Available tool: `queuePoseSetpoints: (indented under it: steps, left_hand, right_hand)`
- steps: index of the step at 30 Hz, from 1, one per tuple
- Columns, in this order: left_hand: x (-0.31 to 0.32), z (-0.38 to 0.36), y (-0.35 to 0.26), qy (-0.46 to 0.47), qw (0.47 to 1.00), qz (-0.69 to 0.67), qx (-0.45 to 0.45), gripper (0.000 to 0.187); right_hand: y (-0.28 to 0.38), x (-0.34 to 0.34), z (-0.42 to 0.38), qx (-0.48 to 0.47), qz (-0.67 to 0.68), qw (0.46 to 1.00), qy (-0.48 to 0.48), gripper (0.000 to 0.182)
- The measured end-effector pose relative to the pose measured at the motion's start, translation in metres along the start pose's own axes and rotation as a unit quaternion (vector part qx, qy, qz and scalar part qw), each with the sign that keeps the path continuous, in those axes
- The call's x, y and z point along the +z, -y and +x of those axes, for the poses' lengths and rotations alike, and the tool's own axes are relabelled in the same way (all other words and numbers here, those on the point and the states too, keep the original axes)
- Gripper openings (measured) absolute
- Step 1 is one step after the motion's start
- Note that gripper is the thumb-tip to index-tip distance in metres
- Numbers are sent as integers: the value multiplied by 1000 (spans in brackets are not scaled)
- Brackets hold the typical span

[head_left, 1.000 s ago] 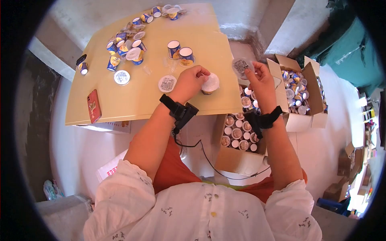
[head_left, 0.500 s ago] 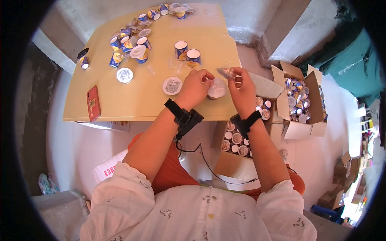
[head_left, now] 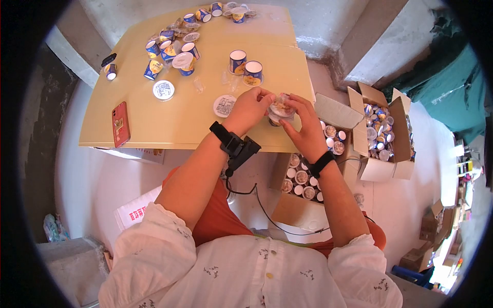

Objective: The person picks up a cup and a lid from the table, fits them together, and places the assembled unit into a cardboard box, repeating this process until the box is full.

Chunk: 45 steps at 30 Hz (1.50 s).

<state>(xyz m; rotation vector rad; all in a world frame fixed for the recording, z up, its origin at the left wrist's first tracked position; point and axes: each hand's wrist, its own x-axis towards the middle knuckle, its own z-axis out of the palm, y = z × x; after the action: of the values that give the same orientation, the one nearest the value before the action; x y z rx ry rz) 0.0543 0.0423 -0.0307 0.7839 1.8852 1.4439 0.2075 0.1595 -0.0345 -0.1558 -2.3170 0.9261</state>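
A small clear plastic tub with brownish contents sits over the top of a paper cup, most of which is hidden beneath it. My right hand curls around the tub from the right, thumb low and fingers along its far rim. From the left, my left hand pinches at the tub's edge with thumb and forefinger. Just left of that hand lies a round white printed lid. Two blue paper cups with white tops, one nearer and one farther, stand beyond my hands.
More blue cups and clear tubs cluster on the yellow table at the far left. A red phone and another printed lid lie there too. On the floor at right stand an open carton of filled cups and another carton.
My right hand has brought the clear tub left and down, from tilted beside the cup to over its top. My left fingers now meet it there. The view has shifted slightly.
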Motion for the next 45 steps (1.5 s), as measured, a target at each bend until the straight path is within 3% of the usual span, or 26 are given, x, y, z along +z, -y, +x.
queuePoseSetpoints:
  steps: [16, 25, 39, 45]
  left_hand:
    - [-2, -2, 3, 36, 992, 106, 59, 43]
    - [-1, -11, -6, 59, 996, 73, 6, 40]
    - [1, -6, 7, 80, 989, -107, -67, 48]
    - [-2, -10, 4, 95, 991, -76, -60, 52]
  right_hand:
    - [-1, 4, -10, -1, -41, 999, 13, 49]
    - [-6, 15, -18, 7, -33, 999, -20, 49]
    - [-8, 24, -24, 8, -32, 998, -53, 45]
    - [-8, 23, -23, 5, -34, 998, -52, 44]
